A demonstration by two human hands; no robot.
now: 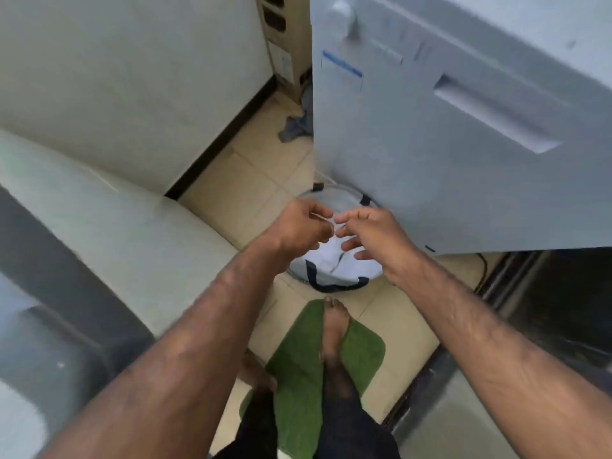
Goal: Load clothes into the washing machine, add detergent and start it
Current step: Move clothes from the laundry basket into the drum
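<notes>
Left hand (pixel 306 226): pinching thin white strand | Right hand (pixel 367 235): fingers spread, touching strand, grip uncertain | White clothes (pixel 344 263): in laundry basket (pixel 334 286), directly below both hands, right hand nearer.

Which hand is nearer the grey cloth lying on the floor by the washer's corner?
Left. The left hand is above the laundry bag, on the side toward the grey cloth; the right hand is beside it, further from the cloth.
</notes>
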